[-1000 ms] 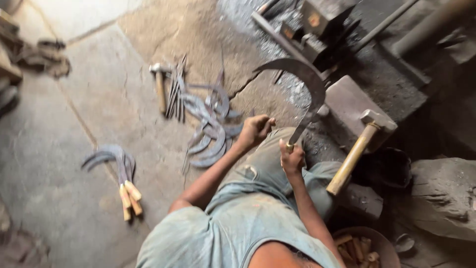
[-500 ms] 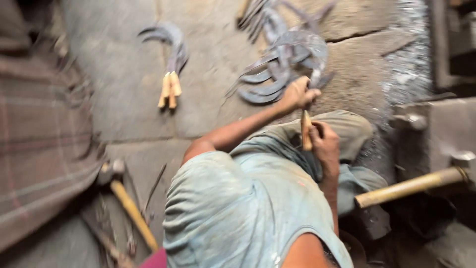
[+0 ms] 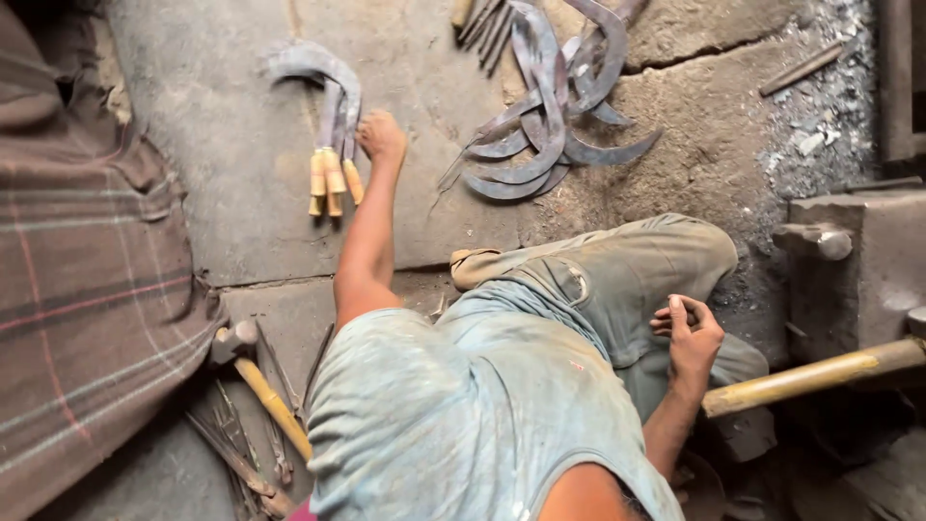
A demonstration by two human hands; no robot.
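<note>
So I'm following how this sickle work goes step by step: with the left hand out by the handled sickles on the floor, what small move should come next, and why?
Probably let go and draw the left hand back. It lies at the handled sickles, whose wooden handles sit together on the stone floor. The right hand rests loosely curled on the knee, and the pile of bare blades lies nearby.

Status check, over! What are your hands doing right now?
Left hand reaching to handled sickles on floor, grip unclear. Right hand empty on knee. Bare blades piled apart, nothing blocking.
</note>
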